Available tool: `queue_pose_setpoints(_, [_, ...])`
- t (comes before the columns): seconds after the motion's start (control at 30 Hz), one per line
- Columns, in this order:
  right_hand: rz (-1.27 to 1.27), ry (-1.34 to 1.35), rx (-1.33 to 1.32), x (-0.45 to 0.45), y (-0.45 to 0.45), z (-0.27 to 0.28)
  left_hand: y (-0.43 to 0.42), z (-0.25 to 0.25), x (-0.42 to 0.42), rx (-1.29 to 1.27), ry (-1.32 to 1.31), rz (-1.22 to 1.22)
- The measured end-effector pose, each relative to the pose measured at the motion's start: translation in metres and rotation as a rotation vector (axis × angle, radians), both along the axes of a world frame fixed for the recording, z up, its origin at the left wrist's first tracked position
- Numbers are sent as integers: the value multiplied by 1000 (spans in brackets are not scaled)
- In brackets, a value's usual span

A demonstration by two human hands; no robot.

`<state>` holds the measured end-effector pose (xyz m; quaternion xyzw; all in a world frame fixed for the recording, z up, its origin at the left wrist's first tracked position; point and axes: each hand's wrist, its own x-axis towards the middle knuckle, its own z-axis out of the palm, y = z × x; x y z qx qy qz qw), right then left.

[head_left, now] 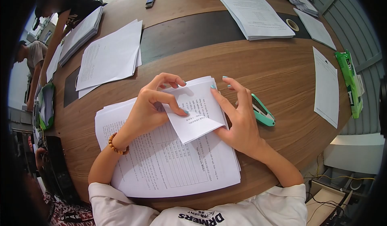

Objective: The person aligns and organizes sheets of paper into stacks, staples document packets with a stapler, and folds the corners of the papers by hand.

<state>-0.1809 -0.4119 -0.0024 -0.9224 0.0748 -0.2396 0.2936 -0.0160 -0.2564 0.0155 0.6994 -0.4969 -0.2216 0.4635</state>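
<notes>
Top pgs (194, 123) part-folded; stack (161, 177) below still flat on table (290, 81). L hand (150, 97) fingers bent over pgs, can't tell if pinching; R hand (244, 131) fingers spread.

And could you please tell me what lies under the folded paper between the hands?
Beneath the folded paper, a printed stack shows text and a ruled grid; print directly under the paper is covered.
</notes>
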Motion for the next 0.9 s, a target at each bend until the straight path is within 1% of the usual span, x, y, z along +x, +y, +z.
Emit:
queue_pose_setpoints(0.07, [37,17,-76,-1,-2,2,0,0,0,1,-3,1])
queue_pose_setpoints(0.3, [57,-49,-142,-1,1,0,-1,5,-2,-9,-69,-7])
queue_pose_setpoints(0.37, [63,-171,-147,-2,3,-1,-2,5,-2,-16,-85,-14])
queue_pose_setpoints(0.4, [62,-172,-146,-3,3,-2,-2,5,-3,-25,-41,-1])
queue_pose_setpoints(0.47, [137,-226,-262,-6,2,-6,1,4,-2,-33,3,12])
queue_pose_setpoints(0.5, [137,-226,-261,-6,3,-6,3,3,0,27,14,1])
queue_pose_setpoints(0.53, [180,-315,-267,-7,3,-5,5,3,2,86,25,-10])
queue_pose_setpoints(0.57, [224,-403,-272,-7,3,-5,6,1,4,87,25,-9])
queue_pose_setpoints(0.6, [213,-512,-274,-4,3,-12,6,0,7,21,-21,-51])
queue_pose_setpoints(0.63, [215,-511,-269,-4,2,-12,7,-1,8,-44,-66,-92])
queue_pose_setpoints(0.67, [224,-539,-329,-5,1,-12,6,1,6,-42,-66,-90])
queue_pose_setpoints(0.7, [232,-568,-391,-5,1,-11,4,4,0,-53,118,-23])
queue_pose_setpoints(0.73, [233,-569,-389,-6,2,-10,3,5,-3,-65,303,44])
queue_pose_setpoints(0.8, [261,-598,-459,-8,4,-8,4,1,1,-53,252,3])
queue_pose_setpoints(0.87, [273,-595,-440,-7,3,-7,5,0,3,-42,203,-38])
queue_pose_setpoints(0.9, [285,-591,-422,-6,2,-6,5,1,4,-8,105,-69])
